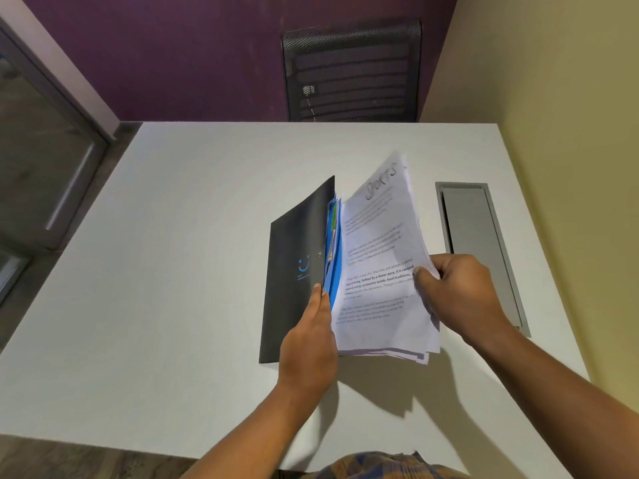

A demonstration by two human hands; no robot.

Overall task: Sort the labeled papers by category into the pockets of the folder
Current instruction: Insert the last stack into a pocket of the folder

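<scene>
Here, reading left to right. A white surface point(173, 271) fills most of the frame. Right of its centre, a dark folder point(294, 271) is held partly upright over it, opened like a book. The front cover carries a blue smile mark and is swung out to the left. The left hand point(309, 344) holds that cover at its free edge, low down. The thumb lies on the outer face and the fingers go behind the cover out of sight, clamped on it. Blue pockets point(334, 250) show in the gap just right of the cover, with coloured tabs along their edge. A sheaf of printed papers point(380, 271) sits immediately right of the pockets, lifted and tilted toward the camera, its lower corners fanned. The top sheet has a handwritten heading, blurred, possibly "SPORTS". The right hand point(460, 292) grips the sheaf's right edge at mid-height, thumb pressed on the top sheet and fingers wrapped behind, clamped on the papers. A grey cable hatch point(480, 250) is set flush in the surface right of that hand, apart from the papers.
</scene>
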